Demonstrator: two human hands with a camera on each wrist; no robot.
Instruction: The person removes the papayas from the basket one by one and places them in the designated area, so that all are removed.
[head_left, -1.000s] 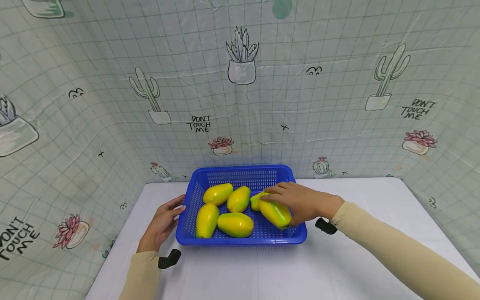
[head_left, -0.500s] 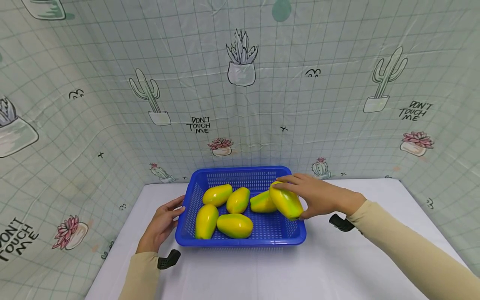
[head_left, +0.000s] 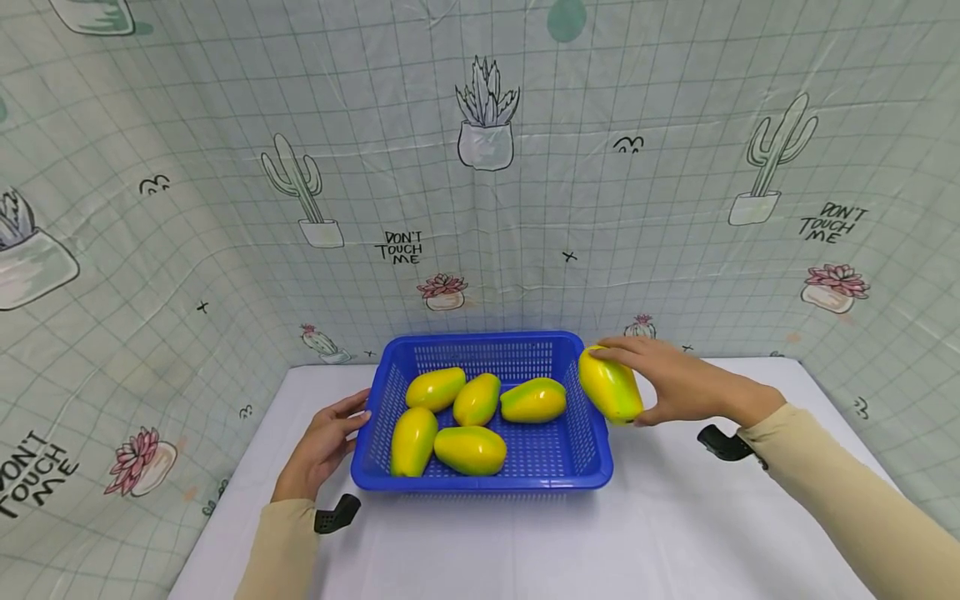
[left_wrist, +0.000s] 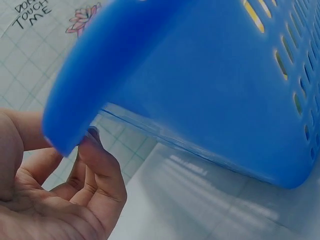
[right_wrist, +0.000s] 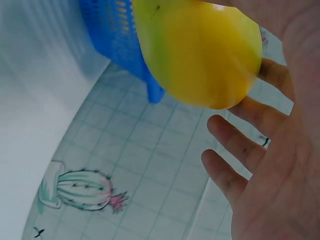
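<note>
A blue plastic basket (head_left: 487, 484) with slotted walls stands on the table. My left hand (head_left: 321, 446) grips its left rim; in the left wrist view the fingers (left_wrist: 102, 165) curl under the blue lip, with the thumb on the other side. My right hand (head_left: 686, 382) holds a yellow-green papaya (head_left: 611, 386) just beyond the basket's right rim, raised above the table. From the right wrist camera, thumb and some fingers clasp this fruit's ends, while two other fingers (right_wrist: 222, 175) extend free of it. Inside the basket lie several similar papayas (head_left: 471, 451), mostly toward the left and middle.
White cloth covers the table (head_left: 480, 550). A grid-patterned curtain (head_left: 525, 208) printed with cacti hangs behind and along both sides, meeting the table's back edge. Black wrist mounts (head_left: 337, 513) stick out from both sleeves.
My right hand has lifted the papaya from among the others and carried it rightward across the basket's right rim. My left hand and the basket have stayed in place.
</note>
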